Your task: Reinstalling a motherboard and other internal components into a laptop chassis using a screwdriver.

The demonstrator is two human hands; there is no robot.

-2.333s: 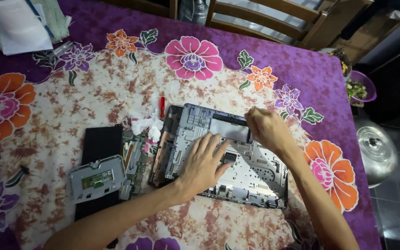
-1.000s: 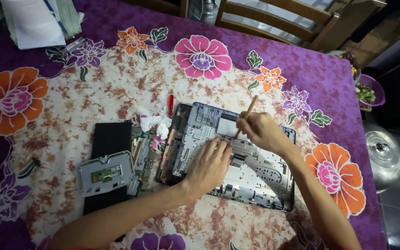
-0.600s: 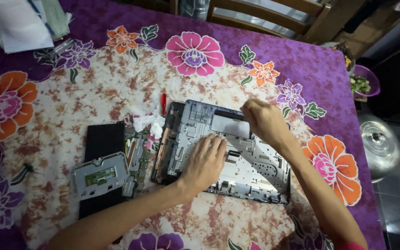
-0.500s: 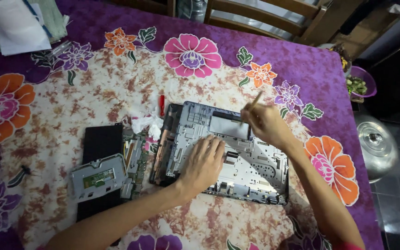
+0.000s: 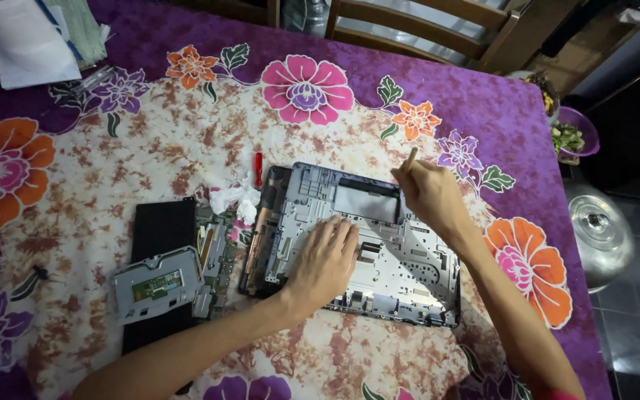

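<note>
Head view: two hands on an opened laptop shell.
Left hand presses flat, fingers spread; right hand grips a thin stick at the shell's far edge.

White plastic package with blue stripe at top left corner of the table, beside folded pale green cloth. Small green-and-yellow rectangular label on grey metal drive, left of the opened laptop shell.
</note>
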